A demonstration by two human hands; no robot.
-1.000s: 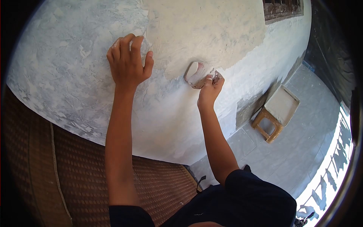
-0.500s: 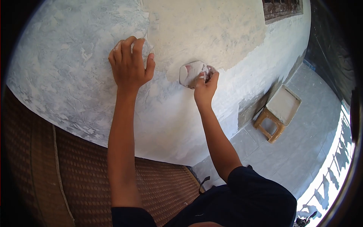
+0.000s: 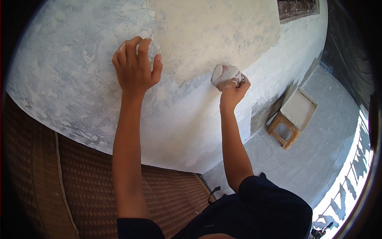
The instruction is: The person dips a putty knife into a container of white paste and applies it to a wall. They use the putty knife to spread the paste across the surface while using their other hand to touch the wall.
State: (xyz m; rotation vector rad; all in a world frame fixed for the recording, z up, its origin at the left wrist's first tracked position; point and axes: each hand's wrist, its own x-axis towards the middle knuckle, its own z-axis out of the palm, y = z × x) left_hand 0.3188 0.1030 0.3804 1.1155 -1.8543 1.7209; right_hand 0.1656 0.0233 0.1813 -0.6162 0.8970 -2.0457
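Note:
My left hand rests on the mottled grey-white wall, its fingers bent and apart, with some white smears on them. Beside its thumb begins a cream-coloured coated patch with a ragged edge. My right hand grips a flat, whitish smeared scraper between thumb and fingers. The scraper lies against the wall at the lower border of the cream patch.
A tray of pale paste sits by a tan stool on the grey tiled floor. A brown woven panel runs below the wall. Upper right is a wooden-framed window.
My right hand has moved to the right along the wall with the scraper, which is now tilted differently. My left hand has barely shifted.

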